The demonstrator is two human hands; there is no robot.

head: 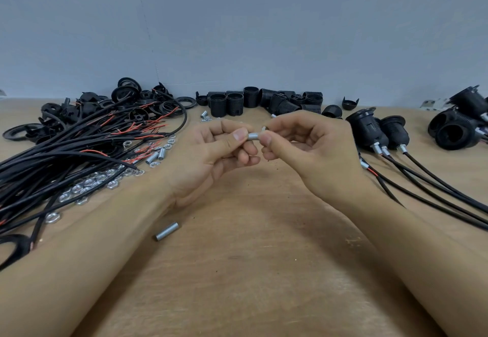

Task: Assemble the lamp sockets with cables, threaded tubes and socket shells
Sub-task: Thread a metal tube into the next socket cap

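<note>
A: Both hands up over the table (250,270), mid-frame. Left hand (211,149) pinches a tube (253,136) between thumb and fingers. Right hand (303,146) pinches at the tube's other end; a small silver piece, likely a nut (263,128), shows at its fingertips.

B: Step?

A: My read: threading a nut onto the tube. How far on, can't tell, since the fingers hide it.

B: Stock?

A: Cables (66,157) heaped left, loose nuts (87,186) beside and under them. Shells (237,101) stand in a row at the back. Finished sockets (375,130) right, leads trailing toward the near edge. One spare tube (167,231) lies near the left forearm.

B: Next?

A: Probably a steady left grip while the right twists. Start the thread square, or it will likely cross-thread. Then a cable from the left heap, I'd guess.
</note>
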